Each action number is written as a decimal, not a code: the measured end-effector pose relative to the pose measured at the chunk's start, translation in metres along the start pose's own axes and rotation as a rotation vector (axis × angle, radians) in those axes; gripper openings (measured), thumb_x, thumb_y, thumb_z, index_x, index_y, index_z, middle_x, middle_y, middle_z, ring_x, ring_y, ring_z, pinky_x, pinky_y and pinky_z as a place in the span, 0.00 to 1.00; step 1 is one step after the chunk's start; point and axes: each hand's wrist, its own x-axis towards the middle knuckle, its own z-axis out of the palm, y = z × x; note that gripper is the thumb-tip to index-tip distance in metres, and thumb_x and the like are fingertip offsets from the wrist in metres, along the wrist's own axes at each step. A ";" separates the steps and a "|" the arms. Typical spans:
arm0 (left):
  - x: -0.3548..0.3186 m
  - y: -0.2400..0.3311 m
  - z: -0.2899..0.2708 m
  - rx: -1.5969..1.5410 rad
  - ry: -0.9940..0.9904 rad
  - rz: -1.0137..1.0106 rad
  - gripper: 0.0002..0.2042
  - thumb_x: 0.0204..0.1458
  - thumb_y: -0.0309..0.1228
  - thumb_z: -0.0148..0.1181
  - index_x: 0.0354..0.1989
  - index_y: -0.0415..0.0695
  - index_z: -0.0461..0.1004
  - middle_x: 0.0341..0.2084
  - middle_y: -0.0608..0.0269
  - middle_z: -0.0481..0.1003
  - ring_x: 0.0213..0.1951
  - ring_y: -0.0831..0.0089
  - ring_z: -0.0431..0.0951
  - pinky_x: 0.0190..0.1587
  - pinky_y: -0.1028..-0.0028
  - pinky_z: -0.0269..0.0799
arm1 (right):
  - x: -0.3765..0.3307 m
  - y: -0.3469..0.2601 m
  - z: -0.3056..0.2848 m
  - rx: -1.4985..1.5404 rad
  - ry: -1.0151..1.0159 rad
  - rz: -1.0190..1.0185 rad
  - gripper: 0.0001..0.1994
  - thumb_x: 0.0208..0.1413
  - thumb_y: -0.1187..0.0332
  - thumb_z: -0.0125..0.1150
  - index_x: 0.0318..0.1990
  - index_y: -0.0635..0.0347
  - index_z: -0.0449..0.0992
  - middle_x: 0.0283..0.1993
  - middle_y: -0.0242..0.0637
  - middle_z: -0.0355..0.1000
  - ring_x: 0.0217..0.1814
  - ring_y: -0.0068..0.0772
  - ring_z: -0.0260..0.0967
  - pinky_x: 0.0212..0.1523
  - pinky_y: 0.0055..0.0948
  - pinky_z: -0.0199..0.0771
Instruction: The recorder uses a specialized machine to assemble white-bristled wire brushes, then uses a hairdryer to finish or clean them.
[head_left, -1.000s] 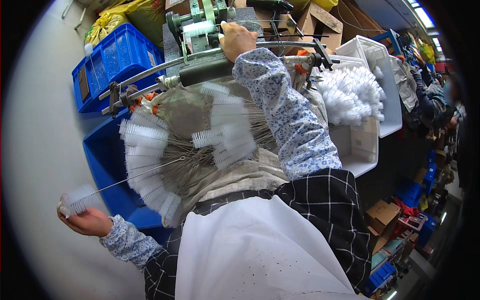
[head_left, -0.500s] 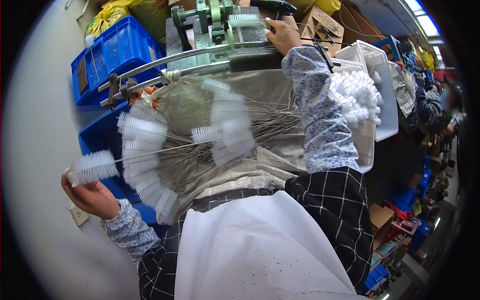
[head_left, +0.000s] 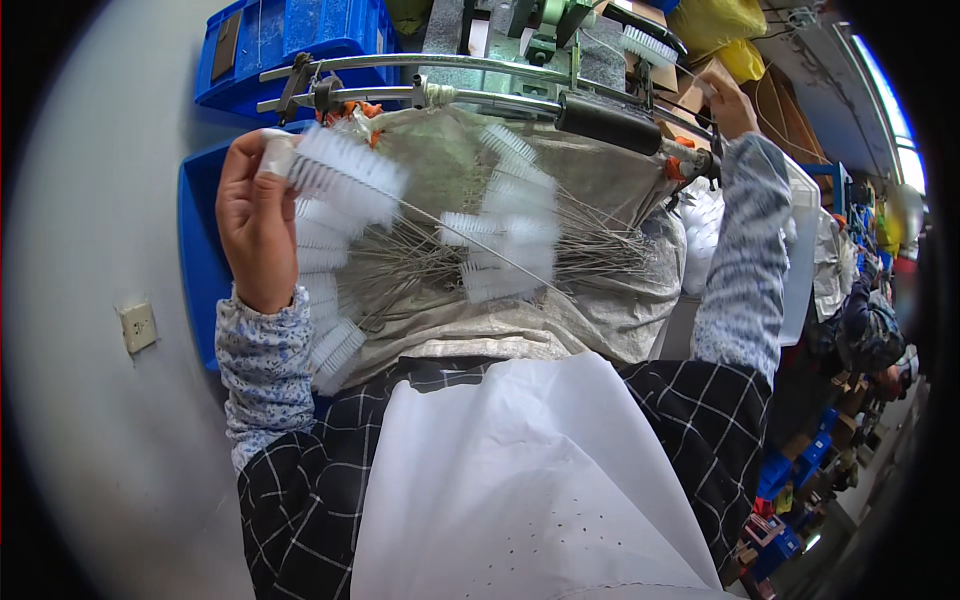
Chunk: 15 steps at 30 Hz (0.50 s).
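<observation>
My left hand [head_left: 258, 225] is closed on the tip of a white bottle brush [head_left: 350, 178], whose twisted wire handle slants down to the right over the pile. White coverings show on some fingertips. At the upper right, my right hand [head_left: 732, 104] pinches the wire of a second bottle brush [head_left: 650, 45], beside a black curved part. Across the sacking on my lap lie two rows of white bottle brushes: one bunch [head_left: 510, 240] in the middle and another [head_left: 325, 290] at the left, partly behind my left hand. Their wire handles cross and tangle.
Metal rails [head_left: 450, 95] with a black roller [head_left: 610, 122] span the front of a green-grey machine [head_left: 541, 45]. Blue crates [head_left: 215, 90] stand at the left by the wall. White tubs [head_left: 800, 250] sit right, behind my right arm. Other people are at the far right.
My left hand has risen and moved right with its brush. My right hand has moved right and slightly down, and its brush has come away from the machine's middle. The view has shifted too.
</observation>
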 end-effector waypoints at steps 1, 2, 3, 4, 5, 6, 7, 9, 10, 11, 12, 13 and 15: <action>0.001 -0.003 0.006 -0.009 -0.046 -0.036 0.10 0.52 0.30 0.45 0.39 0.39 0.63 0.34 0.64 0.69 0.34 0.83 0.69 0.34 0.86 0.67 | -0.012 -0.009 -0.012 0.063 -0.036 -0.068 0.11 0.50 0.75 0.46 0.41 0.54 0.69 0.24 0.30 0.67 0.26 0.20 0.62 0.30 0.20 0.64; 0.002 -0.005 0.013 -0.020 -0.055 -0.040 0.10 0.52 0.30 0.45 0.39 0.39 0.63 0.34 0.64 0.69 0.34 0.83 0.69 0.34 0.86 0.67 | -0.025 -0.020 -0.024 0.276 -0.246 0.095 0.12 0.51 0.71 0.49 0.44 0.56 0.68 0.30 0.29 0.69 0.31 0.20 0.64 0.34 0.20 0.65; -0.002 -0.003 0.021 0.027 -0.098 -0.070 0.10 0.52 0.31 0.45 0.40 0.39 0.63 0.35 0.64 0.68 0.34 0.82 0.69 0.35 0.84 0.68 | -0.033 -0.039 -0.013 0.338 -0.368 0.007 0.15 0.52 0.67 0.50 0.48 0.57 0.66 0.39 0.32 0.68 0.40 0.23 0.64 0.40 0.22 0.66; -0.002 -0.004 0.029 0.044 -0.157 -0.100 0.10 0.53 0.31 0.45 0.40 0.40 0.62 0.35 0.63 0.68 0.34 0.82 0.69 0.36 0.83 0.68 | -0.046 -0.078 -0.016 0.265 -0.455 -0.011 0.17 0.52 0.66 0.50 0.49 0.60 0.64 0.46 0.36 0.66 0.47 0.25 0.62 0.46 0.23 0.64; -0.004 -0.005 0.037 0.020 -0.203 -0.113 0.10 0.53 0.32 0.44 0.40 0.40 0.62 0.36 0.63 0.68 0.35 0.80 0.69 0.38 0.80 0.69 | -0.059 -0.092 -0.009 0.358 -0.468 -0.091 0.18 0.52 0.67 0.49 0.51 0.59 0.62 0.45 0.36 0.66 0.47 0.28 0.62 0.48 0.25 0.63; -0.006 -0.014 0.048 -0.003 -0.238 -0.136 0.09 0.53 0.32 0.44 0.39 0.40 0.62 0.35 0.63 0.67 0.36 0.80 0.69 0.39 0.79 0.69 | -0.069 -0.122 -0.001 0.427 -0.575 -0.103 0.18 0.53 0.68 0.47 0.52 0.59 0.61 0.45 0.37 0.66 0.47 0.29 0.63 0.48 0.28 0.63; -0.007 -0.017 0.061 -0.013 -0.273 -0.181 0.08 0.53 0.31 0.45 0.38 0.41 0.61 0.34 0.64 0.67 0.36 0.80 0.69 0.39 0.79 0.69 | -0.080 -0.161 0.005 0.401 -0.594 -0.129 0.16 0.51 0.75 0.45 0.49 0.60 0.63 0.43 0.40 0.67 0.42 0.31 0.67 0.44 0.22 0.68; -0.022 -0.028 0.074 0.042 -0.277 -0.178 0.07 0.53 0.29 0.43 0.38 0.40 0.61 0.34 0.63 0.67 0.34 0.79 0.69 0.38 0.79 0.68 | -0.090 -0.204 0.043 0.455 -0.598 -0.329 0.14 0.52 0.72 0.44 0.48 0.59 0.62 0.37 0.40 0.69 0.37 0.33 0.67 0.41 0.26 0.68; -0.028 -0.034 0.074 0.089 -0.299 -0.145 0.08 0.53 0.28 0.42 0.39 0.40 0.60 0.34 0.62 0.67 0.34 0.78 0.69 0.37 0.79 0.68 | -0.094 -0.233 0.049 0.522 -0.691 -0.150 0.13 0.52 0.70 0.45 0.46 0.59 0.62 0.34 0.40 0.69 0.36 0.32 0.67 0.38 0.28 0.66; -0.029 -0.032 0.075 0.078 -0.323 -0.137 0.08 0.53 0.28 0.42 0.39 0.40 0.60 0.34 0.62 0.67 0.34 0.78 0.69 0.37 0.79 0.68 | -0.100 -0.240 0.058 0.549 -0.669 -0.108 0.11 0.51 0.71 0.45 0.43 0.60 0.63 0.31 0.40 0.69 0.34 0.31 0.66 0.36 0.27 0.66; -0.031 -0.030 0.068 0.075 -0.364 -0.161 0.08 0.53 0.28 0.41 0.40 0.40 0.60 0.34 0.61 0.67 0.33 0.77 0.69 0.37 0.78 0.68 | -0.099 -0.240 0.067 0.660 -0.705 -0.148 0.11 0.51 0.72 0.44 0.42 0.61 0.65 0.30 0.41 0.68 0.33 0.31 0.66 0.35 0.27 0.65; -0.032 -0.027 0.057 0.070 -0.406 -0.183 0.08 0.53 0.28 0.40 0.41 0.40 0.60 0.34 0.60 0.67 0.31 0.77 0.69 0.36 0.78 0.68 | -0.094 -0.227 0.073 0.570 -0.554 -0.229 0.12 0.50 0.74 0.46 0.44 0.61 0.66 0.34 0.41 0.68 0.32 0.30 0.65 0.34 0.25 0.66; -0.031 -0.015 0.008 0.325 -0.293 -0.155 0.09 0.53 0.27 0.39 0.42 0.40 0.60 0.34 0.58 0.68 0.31 0.76 0.70 0.35 0.77 0.67 | -0.069 -0.196 0.076 0.262 -0.186 -0.158 0.13 0.49 0.74 0.46 0.45 0.57 0.67 0.39 0.40 0.68 0.32 0.30 0.65 0.33 0.26 0.66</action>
